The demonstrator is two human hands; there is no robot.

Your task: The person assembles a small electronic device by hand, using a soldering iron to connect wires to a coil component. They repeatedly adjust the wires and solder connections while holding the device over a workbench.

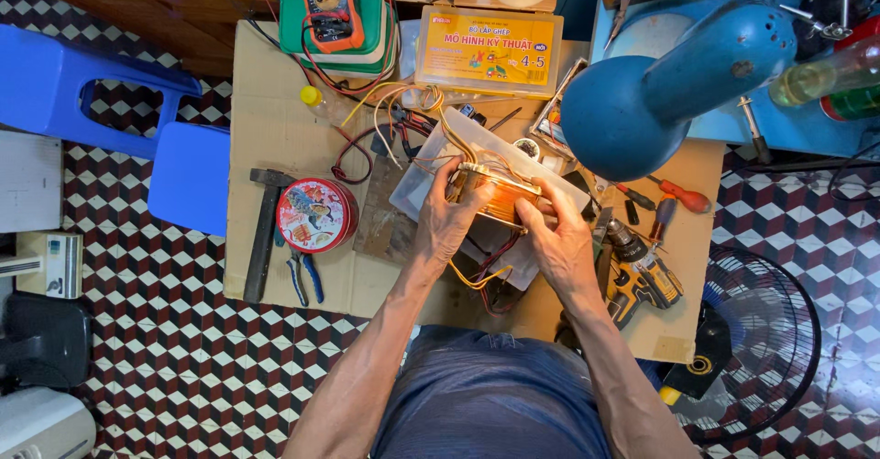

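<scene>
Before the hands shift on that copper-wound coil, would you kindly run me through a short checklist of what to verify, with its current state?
1. Left hand grips the coil from its left side: ok.
2. Right hand grips it from the right, fingers over the winding: ok.
3. Coil rests above the clear plastic tray, not over the table edge: ok.
4. Loose yellow and red wires hang below the coil between the hands, free of snags: cannot tell.
5. Cordless drill lies close beside the right wrist, possibly crowding it: not ok.
6. Hammer and pliers lie well left of the hands: ok.
</scene>
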